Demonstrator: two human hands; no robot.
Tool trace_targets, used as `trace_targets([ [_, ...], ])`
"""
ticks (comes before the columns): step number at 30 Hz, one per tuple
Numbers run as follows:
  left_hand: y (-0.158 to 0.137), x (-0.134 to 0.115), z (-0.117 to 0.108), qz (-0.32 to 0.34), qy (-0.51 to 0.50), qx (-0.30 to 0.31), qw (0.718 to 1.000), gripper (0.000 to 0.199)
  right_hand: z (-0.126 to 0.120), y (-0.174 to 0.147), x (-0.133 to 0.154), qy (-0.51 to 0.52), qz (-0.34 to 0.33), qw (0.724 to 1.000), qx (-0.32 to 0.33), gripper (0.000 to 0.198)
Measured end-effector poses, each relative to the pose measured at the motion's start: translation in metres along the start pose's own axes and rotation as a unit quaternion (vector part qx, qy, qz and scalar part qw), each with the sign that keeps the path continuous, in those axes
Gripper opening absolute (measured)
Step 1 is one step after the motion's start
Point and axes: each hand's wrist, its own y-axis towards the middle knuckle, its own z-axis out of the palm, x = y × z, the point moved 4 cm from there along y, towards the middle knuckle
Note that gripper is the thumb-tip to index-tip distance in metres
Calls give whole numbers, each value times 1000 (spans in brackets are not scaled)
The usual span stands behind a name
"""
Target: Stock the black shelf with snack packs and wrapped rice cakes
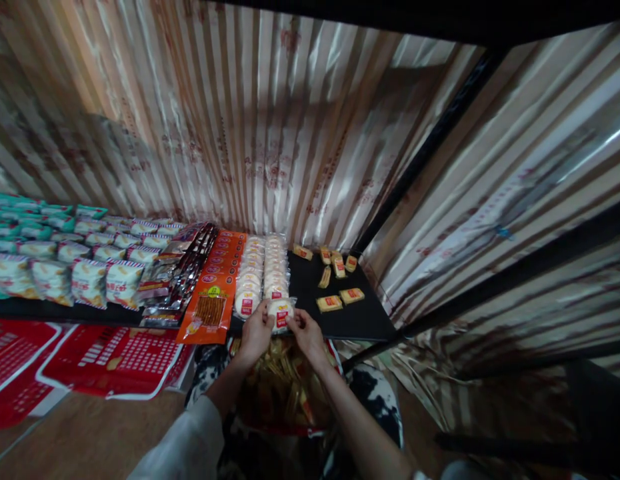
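Between my two hands is a white round rice cracker packet (281, 316) with a red label, at the front end of a row of like packets. My left hand (257, 332) pinches its left edge. On the other side, my right hand (309, 335) has thumb and fingers closed on its right edge. Rows of rice cracker packets (276, 263) overlap behind it on the black shelf (357, 323). Below my hands, an open bag (283, 387) on my lap holds many yellowish wrapped snacks.
Small yellow snack packets (330, 303) lie on the shelf's right part. Left are an orange snack bag (213, 293), dark shiny packets (177, 273), white bags (125, 283) and green bags (33, 220). Black poles (430, 147) slant at right before a striped sheet (270, 133). Red bags (120, 360) hang below.
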Motion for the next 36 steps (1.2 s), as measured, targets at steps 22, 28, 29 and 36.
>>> trace_targets([
  [22,-21,31,38,267,263,-51,926,45,16,19,-11,-154,-34,985,-76,29],
  [28,-20,31,41,254,270,-56,927,43,18,19,-11,-201,-48,977,-59,32],
  [29,-20,29,41,250,272,-51,928,43,18,18,-11,-194,-48,978,-60,31],
  [36,-36,22,32,241,278,-16,930,42,7,-15,-24,-12,-53,993,-106,36],
])
